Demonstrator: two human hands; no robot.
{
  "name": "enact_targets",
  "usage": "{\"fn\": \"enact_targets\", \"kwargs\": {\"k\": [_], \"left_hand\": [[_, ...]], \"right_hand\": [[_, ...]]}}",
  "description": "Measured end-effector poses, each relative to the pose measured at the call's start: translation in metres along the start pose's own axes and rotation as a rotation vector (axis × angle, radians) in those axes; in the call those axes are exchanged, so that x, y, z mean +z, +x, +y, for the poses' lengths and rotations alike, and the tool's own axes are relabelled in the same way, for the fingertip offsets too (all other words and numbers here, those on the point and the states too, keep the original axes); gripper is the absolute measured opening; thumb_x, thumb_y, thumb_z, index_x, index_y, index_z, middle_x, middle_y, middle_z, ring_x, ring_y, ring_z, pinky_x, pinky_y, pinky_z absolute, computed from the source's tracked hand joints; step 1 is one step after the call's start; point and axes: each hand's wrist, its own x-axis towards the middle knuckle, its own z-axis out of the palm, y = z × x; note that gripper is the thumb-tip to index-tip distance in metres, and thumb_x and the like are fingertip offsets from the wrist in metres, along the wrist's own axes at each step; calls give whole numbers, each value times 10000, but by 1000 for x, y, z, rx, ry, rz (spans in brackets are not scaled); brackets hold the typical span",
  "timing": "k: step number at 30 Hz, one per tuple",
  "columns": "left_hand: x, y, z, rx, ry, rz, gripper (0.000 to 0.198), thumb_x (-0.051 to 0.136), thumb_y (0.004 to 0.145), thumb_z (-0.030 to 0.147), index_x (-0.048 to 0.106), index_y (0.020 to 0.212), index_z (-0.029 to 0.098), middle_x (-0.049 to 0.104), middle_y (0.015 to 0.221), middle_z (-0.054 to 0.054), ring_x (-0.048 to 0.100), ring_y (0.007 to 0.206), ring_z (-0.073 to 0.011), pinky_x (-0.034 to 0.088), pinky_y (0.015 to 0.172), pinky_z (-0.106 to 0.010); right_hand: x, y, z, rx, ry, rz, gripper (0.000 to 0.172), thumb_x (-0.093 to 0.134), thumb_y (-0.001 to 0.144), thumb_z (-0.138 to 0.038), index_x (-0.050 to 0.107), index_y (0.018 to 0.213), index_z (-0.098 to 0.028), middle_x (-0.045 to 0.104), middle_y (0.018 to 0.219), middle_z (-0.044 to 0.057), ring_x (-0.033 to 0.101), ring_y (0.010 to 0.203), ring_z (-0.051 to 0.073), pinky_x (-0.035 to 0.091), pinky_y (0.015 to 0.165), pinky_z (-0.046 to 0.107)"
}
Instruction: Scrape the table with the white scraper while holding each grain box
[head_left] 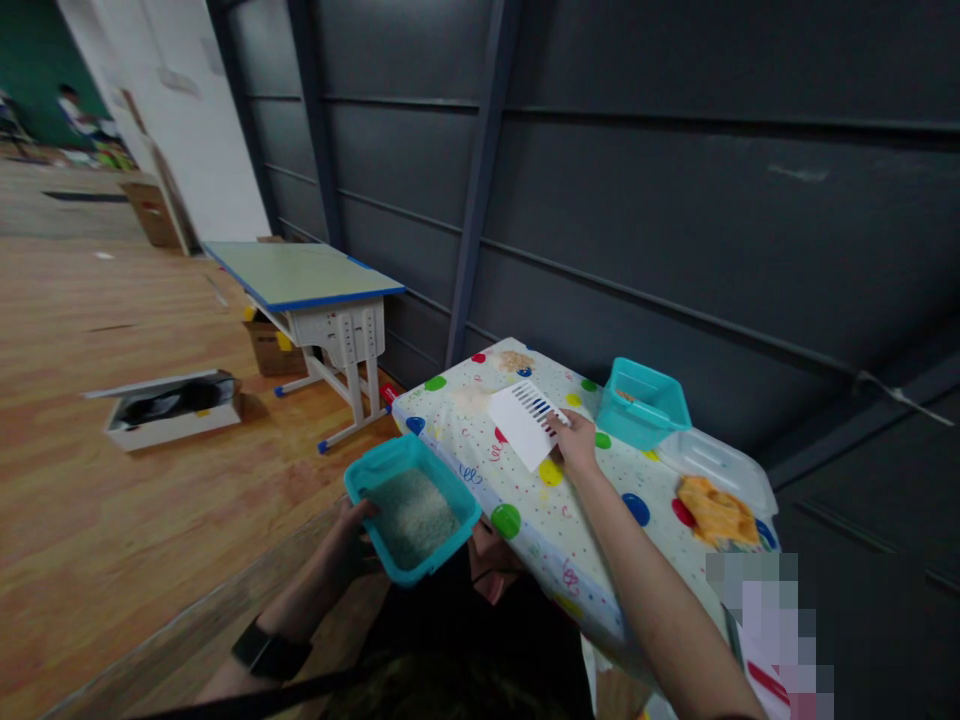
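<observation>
Your left hand [354,538] grips a tub [441,474] of white grains [420,516]; your right hand [576,443] clasps a slotted card [517,428] over the tabletop [531,503].

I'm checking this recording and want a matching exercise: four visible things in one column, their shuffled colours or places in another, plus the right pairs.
Things:
1. Tub of white grains
2. Slotted card
3. Crumpled cloth
4. Desk

Colours or places:
A. Orange
B. In the right hand
C. Greenish on top, edged in blue
D. In the left hand

Pairs: 1-D, 2-B, 3-A, 4-C
</observation>
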Motion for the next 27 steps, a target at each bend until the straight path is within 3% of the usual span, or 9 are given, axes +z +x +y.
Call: {"fn": "enact_targets", "kwargs": {"k": [8,13,18,27], "left_hand": [[0,4,2,23,-5,7,581,852,969,422,630,1501,339,797,1065,-85,845,838,-340,745,710,-454],[-8,27,-1,-57,-25,-23,569,838,968,392,586,1471,309,772,1021,-57,790,715,-295,723,667,-439],[-11,28,0,-16,10,-27,515,830,969,399,585,1416,322,746,986,-29,858,806,-338,737,693,-449],[-12,26,5,-13,-16,-19,643,864,919,396,620,1508,315,785,1021,-59,873,845,-386,736,702,-484]], "right_hand": [[17,-34,-7,7,105,-251,543,1025,581,-712,849,771,-235,829,712,66,667,638,246,518,662,368],[8,-20,-14,11,135,-105,490,1029,599,-669,802,739,-257,808,687,51,666,642,256,510,655,368],[-5,-10,-14,-14,-20,87,330,958,723,-557,810,758,-265,821,710,54,704,698,289,529,682,382],[21,-34,-8,-71,59,-158,390,906,675,-635,808,714,-259,824,713,65,674,680,261,518,680,368]]}}
